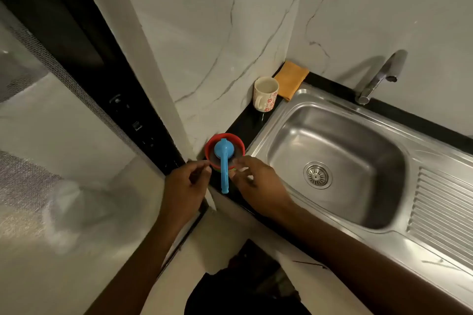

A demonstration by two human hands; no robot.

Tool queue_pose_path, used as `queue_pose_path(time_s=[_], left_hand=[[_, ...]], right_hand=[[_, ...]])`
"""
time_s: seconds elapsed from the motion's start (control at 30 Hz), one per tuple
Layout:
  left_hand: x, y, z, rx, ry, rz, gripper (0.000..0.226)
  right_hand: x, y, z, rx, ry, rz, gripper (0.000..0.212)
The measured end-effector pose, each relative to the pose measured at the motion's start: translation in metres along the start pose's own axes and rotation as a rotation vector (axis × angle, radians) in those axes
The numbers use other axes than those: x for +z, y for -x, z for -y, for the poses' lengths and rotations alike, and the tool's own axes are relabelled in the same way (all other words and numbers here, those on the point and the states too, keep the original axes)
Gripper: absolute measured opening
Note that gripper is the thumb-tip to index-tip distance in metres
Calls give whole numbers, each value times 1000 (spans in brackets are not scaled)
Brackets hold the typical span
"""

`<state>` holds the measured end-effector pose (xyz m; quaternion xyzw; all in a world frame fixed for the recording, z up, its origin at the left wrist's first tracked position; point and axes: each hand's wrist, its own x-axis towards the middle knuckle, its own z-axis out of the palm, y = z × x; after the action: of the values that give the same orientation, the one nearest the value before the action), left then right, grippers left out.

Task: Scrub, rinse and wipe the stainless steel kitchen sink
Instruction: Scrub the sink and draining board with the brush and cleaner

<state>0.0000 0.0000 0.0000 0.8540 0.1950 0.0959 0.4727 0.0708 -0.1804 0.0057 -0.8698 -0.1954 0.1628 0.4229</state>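
The stainless steel sink (289, 120) fills the right side, its basin dry-looking, with a round drain strainer (317, 174) and a ribbed drainboard (445, 215). On the black counter left of the sink stands a red bowl (212, 141) holding a blue long-handled scrubber (224, 169), whose handle points toward me. My left hand (185, 186) has curled fingers that pinch the bowl's near left rim. At the bowl's near right side my right hand (258, 181) has loosely spread fingers whose tips touch it. Both hands are a little blurred.
A floral white mug (265, 93) and a folded orange cloth (291, 79) sit in the counter's back corner. A steel tap (378, 78) rises behind the basin. Marble wall panels close the back and left; a dark window frame (122, 100) lies to the left.
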Motion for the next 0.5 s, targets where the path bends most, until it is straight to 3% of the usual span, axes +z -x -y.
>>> queue_pose_path(time_s=[0.13,0.23,0.4,0.5], left_hand=[[14,-20,20,-187,116,45,15],[26,-33,36,-191,142,39,17],[35,-46,43,-218,166,31,20],[38,-52,45,-211,196,17,18]], right_hand=[[24,-29,1,109,136,39,64],[36,-45,6,128,174,43,79],[42,-63,9,184,251,129,91],[41,-66,6,215,200,146,82]])
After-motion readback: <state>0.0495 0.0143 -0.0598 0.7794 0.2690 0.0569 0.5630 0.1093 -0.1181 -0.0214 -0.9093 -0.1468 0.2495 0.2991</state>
